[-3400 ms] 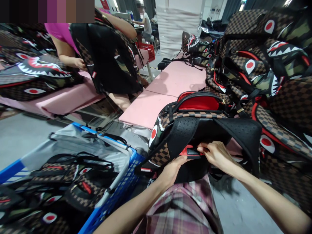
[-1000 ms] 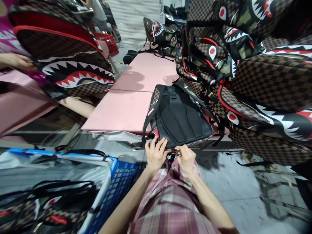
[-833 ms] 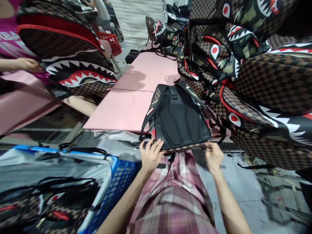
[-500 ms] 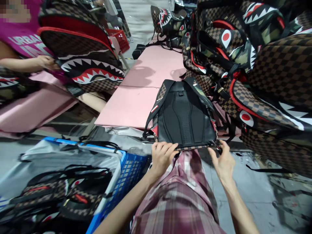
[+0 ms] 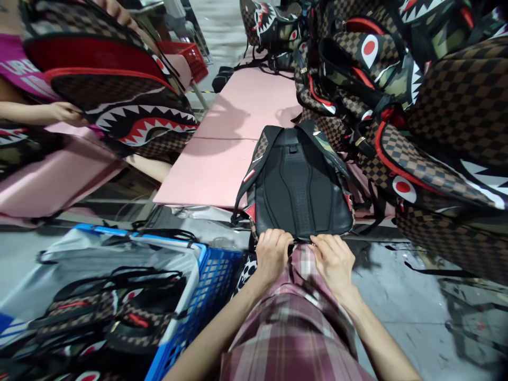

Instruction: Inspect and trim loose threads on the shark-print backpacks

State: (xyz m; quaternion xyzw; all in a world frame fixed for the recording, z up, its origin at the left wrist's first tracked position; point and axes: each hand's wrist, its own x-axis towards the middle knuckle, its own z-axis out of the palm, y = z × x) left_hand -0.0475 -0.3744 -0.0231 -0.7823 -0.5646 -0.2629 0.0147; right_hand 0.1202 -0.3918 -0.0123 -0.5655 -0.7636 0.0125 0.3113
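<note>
A black-backed backpack [image 5: 299,185] lies on the pink table's near edge, its padded back panel and shoulder straps facing up and its bottom edge toward me. My left hand [image 5: 273,251] is closed over that bottom edge, left of its middle. Close beside it, my right hand [image 5: 334,259] grips the same edge, right of the middle. Both sets of fingers curl over the rim, so the fingertips and the underside of the backpack are hidden.
Checkered shark-mouth backpacks [image 5: 400,159] pile up on the right. A blue crate [image 5: 214,275] with a plastic liner holds more bags at lower left. The pink table [image 5: 222,164] stretches away. At left another person's hand [image 5: 65,114] is at a large backpack [image 5: 130,106].
My right hand has moved left along the backpack's bottom edge, from the right corner to near my left hand. The other person's large backpack has shifted left and another hand shows on top.
</note>
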